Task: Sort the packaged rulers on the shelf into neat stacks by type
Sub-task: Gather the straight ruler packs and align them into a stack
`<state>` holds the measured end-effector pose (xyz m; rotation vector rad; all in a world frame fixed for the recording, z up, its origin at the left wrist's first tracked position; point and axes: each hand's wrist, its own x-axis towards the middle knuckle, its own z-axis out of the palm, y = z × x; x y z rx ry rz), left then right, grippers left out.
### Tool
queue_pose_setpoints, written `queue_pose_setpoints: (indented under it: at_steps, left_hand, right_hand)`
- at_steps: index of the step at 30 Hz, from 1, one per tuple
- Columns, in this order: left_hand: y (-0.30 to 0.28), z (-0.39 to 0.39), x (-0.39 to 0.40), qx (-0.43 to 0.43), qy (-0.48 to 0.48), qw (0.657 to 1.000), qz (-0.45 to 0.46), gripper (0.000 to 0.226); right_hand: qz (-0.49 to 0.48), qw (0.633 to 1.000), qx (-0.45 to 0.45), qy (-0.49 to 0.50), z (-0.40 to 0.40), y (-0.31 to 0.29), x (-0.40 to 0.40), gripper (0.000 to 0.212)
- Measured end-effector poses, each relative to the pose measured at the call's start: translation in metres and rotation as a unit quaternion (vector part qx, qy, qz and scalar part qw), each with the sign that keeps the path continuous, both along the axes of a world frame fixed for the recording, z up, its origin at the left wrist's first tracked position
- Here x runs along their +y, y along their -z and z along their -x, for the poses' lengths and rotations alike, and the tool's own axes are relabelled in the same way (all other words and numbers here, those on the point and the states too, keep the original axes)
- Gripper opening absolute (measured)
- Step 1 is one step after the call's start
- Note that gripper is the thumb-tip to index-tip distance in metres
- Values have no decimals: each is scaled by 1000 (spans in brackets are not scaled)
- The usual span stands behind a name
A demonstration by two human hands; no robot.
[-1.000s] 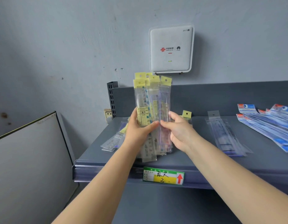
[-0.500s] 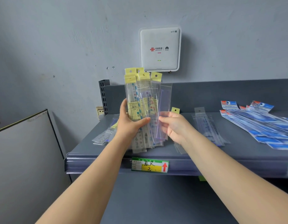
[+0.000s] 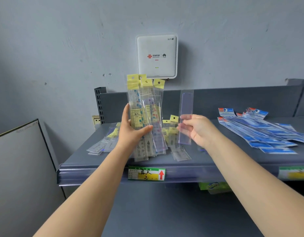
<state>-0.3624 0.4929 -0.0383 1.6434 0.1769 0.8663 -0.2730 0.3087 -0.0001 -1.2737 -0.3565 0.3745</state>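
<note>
Right hand pulled purple ruler from bundle.

The shelf runs across the middle, its back panel against the wall. A router box hangs on the wall above the shelf's left half. The left hand holds a bundle of packaged rulers upright over the shelf's left part. Just right of it, apart from the bundle, the right hand pinches a single packaged ruler upright. Loose rulers lie on the shelf left of the bundle, more behind and between the hands. A spread of carded rulers lies at the right. A price label sits on the shelf's front edge below the bundle. A board stands left of the shelf.
</note>
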Motion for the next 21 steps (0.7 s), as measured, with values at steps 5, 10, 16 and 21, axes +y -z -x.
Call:
queue_pose_setpoints:
  at_steps: [5,10,16,21]
  left_hand:
    - [1,-3,2,7,5,1000,-5,102]
    - [1,-3,2,8,8,1000,-2,103]
    - [0,-3,-2,3,6,1000,1,102]
    - [0,-5,0,3,0,1000,-14,101]
  right_hand:
    - [179,963,-137,150,-32,3,-35,25]
    - [473,807,-271,228,-43,18,-39,42]
    - [271,893,-351,78,7,7,5,60]
    - [279,898,-336,53,24,14,40,43]
